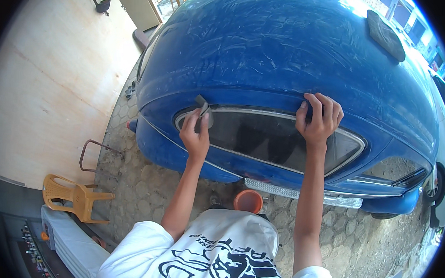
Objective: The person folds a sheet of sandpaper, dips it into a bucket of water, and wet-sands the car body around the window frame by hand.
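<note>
Between the thumb and fingers of my left hand [196, 135] is a folded piece of grey sandpaper [203, 103], held at the upper left corner of the car's window [253, 133]. My right hand [320, 117] rests its bent, parted fingertips on the blue car body [265, 98] just above the window's upper right side. Nothing shows in its grasp, though the palm side is partly hidden. Pale smears and streaks cover the rounded blue roof [259, 44]. A light metal trim frames the dark glass.
An orange bucket [248, 200] stands on the paved ground below the car. A yellow plastic chair [79, 197] is at the left by a pale wooden panel [58, 78]. On the roof's far right lies a dark flat pad [385, 36]. A thin metal frame [91, 156] stands near the chair.
</note>
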Tool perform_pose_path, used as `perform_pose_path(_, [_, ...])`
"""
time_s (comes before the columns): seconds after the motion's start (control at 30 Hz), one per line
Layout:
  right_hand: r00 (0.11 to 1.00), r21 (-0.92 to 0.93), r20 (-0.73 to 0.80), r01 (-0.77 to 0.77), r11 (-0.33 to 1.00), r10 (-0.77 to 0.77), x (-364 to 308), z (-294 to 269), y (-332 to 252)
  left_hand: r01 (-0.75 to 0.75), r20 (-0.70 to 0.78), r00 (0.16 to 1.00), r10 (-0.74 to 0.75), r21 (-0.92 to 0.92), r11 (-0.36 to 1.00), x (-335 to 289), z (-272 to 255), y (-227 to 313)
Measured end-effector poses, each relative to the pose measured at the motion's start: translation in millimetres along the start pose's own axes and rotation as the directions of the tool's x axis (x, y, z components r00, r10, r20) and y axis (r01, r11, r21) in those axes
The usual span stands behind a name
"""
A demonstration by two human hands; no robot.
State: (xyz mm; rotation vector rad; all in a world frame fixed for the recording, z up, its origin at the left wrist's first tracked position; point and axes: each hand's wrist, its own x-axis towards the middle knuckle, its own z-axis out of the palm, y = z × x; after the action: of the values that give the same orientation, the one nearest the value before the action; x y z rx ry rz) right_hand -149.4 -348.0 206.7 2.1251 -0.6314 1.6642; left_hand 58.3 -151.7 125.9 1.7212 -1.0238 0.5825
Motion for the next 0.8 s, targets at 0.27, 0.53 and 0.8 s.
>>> perform_pose_path(0.27, [0.895, 0.420, 0.304, -0.433, 0.798, 0.325, -24.7, -39.5, -88.5, 0.671, 0.538, 0.688, -0.487, -0.727, 0.144, -8.0, -46.1, 14.4])
perform_pose_path(0.53, [0.306, 0.354, 0.896, -0.929, -0.103, 0.323, -81.8, -37.3, -145.8, 0.814, 0.753, 0.546, -0.368, -0.581, 0.017, -28.2, -62.4, 21.0])
perform_pose_path(0.8, [0.268, 0.396, 0.850, -0.893, -0.214, 0.454, -83.5, -41.5, -150.9, 0.909, 0.843, 0.396, -0.364, -0.417, 0.022, -33.0, -64.6, 32.6])
